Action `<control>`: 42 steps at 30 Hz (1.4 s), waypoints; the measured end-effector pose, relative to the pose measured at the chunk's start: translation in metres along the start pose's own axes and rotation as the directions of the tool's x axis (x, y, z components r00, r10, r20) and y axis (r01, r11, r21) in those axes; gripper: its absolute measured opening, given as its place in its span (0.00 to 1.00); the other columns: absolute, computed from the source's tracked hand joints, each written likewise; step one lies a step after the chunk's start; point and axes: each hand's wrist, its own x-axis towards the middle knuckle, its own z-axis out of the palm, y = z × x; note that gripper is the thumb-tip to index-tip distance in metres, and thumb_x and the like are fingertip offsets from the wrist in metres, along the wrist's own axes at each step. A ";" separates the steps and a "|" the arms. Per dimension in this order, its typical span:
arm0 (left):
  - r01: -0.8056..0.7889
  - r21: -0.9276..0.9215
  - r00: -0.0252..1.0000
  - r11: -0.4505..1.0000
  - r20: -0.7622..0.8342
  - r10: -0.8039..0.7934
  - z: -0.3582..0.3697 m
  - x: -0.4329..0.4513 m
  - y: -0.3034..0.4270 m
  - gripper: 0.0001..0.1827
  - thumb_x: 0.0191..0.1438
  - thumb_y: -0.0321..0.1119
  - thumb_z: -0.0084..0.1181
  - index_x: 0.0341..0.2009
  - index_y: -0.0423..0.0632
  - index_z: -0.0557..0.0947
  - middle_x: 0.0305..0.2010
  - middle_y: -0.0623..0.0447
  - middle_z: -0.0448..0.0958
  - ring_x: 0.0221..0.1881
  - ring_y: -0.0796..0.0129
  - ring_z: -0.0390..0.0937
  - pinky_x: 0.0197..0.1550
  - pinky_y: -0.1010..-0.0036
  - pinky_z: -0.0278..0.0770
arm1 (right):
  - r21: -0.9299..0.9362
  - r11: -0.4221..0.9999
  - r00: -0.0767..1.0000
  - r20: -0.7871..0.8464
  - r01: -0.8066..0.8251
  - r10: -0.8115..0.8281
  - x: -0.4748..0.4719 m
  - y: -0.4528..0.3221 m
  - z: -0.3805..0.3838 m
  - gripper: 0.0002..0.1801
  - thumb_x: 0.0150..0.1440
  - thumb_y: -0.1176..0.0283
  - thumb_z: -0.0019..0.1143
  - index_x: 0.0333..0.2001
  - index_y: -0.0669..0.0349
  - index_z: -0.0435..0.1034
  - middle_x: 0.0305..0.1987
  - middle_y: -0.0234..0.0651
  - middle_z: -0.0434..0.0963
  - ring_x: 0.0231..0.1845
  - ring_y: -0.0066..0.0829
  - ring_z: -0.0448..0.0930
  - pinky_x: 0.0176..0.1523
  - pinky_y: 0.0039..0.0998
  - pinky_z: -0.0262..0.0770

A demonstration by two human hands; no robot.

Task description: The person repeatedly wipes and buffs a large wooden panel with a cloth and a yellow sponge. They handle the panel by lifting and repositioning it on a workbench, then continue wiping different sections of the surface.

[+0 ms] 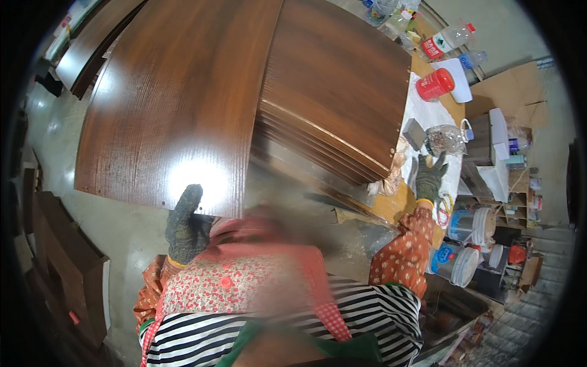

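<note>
In a dark green work glove, my left hand [185, 227] grips the near edge of a large brown wood-grain panel [179, 105], thumb on top and the fingers hidden below. Beside it on the right lies a stack of similar brown panels [335, 91] with small holes along one edge. My right hand [430, 176], also gloved, reaches over a white cloth [451, 167] with fingers spread, close to a clear plastic bottle [445, 139] lying on its side. A grey block [414, 134] is just beyond the fingers. Whether the right hand touches the bottle, I cannot tell.
A red jar [434, 85] and a large plastic bottle [447, 42] lie at the far right. White buckets [472, 225] stand right of my right forearm. More brown panels [69, 266] lean at the left. A yellow-handled tool [445, 208] lies near my right wrist.
</note>
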 end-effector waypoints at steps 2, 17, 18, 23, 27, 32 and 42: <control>-0.018 0.076 0.997 0.997 -0.078 0.024 0.004 0.000 0.002 0.19 0.58 0.34 0.61 0.53 0.41 0.79 0.54 0.47 0.79 0.55 0.58 0.77 0.58 0.58 0.76 | 0.083 0.959 0.948 -0.197 0.272 -0.251 -0.015 -0.017 -0.012 0.46 0.57 0.51 0.64 0.72 0.60 0.53 0.71 0.63 0.58 0.71 0.60 0.61 0.71 0.46 0.59; -0.320 0.390 0.947 0.864 0.171 0.273 -0.019 0.009 0.000 0.25 0.52 0.25 0.66 0.56 0.41 0.77 0.56 0.45 0.78 0.58 0.55 0.76 0.60 0.58 0.77 | 0.735 0.612 0.949 -0.303 0.291 -0.087 -0.053 -0.111 -0.069 0.23 0.62 0.65 0.61 0.57 0.66 0.71 0.44 0.39 0.81 0.40 0.27 0.81 0.42 0.29 0.78; -0.544 0.539 0.836 0.643 0.412 0.361 -0.021 0.010 0.004 0.28 0.50 0.23 0.67 0.58 0.41 0.76 0.57 0.45 0.78 0.60 0.55 0.75 0.62 0.59 0.76 | 0.861 0.481 0.987 -0.151 0.163 -0.063 -0.058 -0.139 -0.079 0.25 0.62 0.66 0.62 0.59 0.67 0.69 0.47 0.41 0.81 0.42 0.28 0.81 0.45 0.30 0.78; -0.855 0.518 0.504 -0.003 0.833 0.229 -0.013 0.010 0.016 0.39 0.47 0.21 0.70 0.65 0.40 0.71 0.62 0.41 0.75 0.60 0.55 0.77 0.62 0.64 0.75 | 0.768 0.381 0.759 -0.203 0.515 -0.618 -0.038 -0.305 -0.072 0.21 0.61 0.69 0.57 0.58 0.60 0.72 0.60 0.46 0.75 0.61 0.46 0.74 0.64 0.39 0.69; -0.820 0.572 0.560 -0.006 0.806 0.194 -0.010 0.002 0.018 0.32 0.53 0.23 0.64 0.63 0.42 0.73 0.62 0.43 0.76 0.57 0.57 0.78 0.58 0.64 0.76 | 0.233 0.245 0.287 -0.169 0.941 -0.943 -0.027 -0.405 -0.038 0.24 0.61 0.67 0.53 0.61 0.55 0.66 0.57 0.46 0.75 0.54 0.52 0.76 0.59 0.51 0.71; -0.748 0.648 0.661 0.143 0.746 0.079 -0.025 0.009 0.019 0.29 0.54 0.16 0.54 0.62 0.46 0.76 0.60 0.46 0.77 0.56 0.57 0.79 0.56 0.68 0.78 | 0.148 0.605 0.606 0.043 0.783 -0.794 -0.095 -0.399 -0.037 0.24 0.64 0.63 0.52 0.62 0.54 0.68 0.65 0.45 0.71 0.58 0.51 0.74 0.59 0.46 0.70; -0.744 0.533 0.630 0.403 0.762 0.154 -0.015 -0.001 0.049 0.23 0.55 0.16 0.57 0.56 0.44 0.81 0.53 0.44 0.81 0.53 0.57 0.80 0.54 0.69 0.78 | 0.574 0.342 0.483 -0.110 0.744 -0.869 -0.240 -0.315 -0.133 0.22 0.55 0.73 0.56 0.55 0.63 0.70 0.63 0.50 0.70 0.56 0.52 0.75 0.54 0.46 0.73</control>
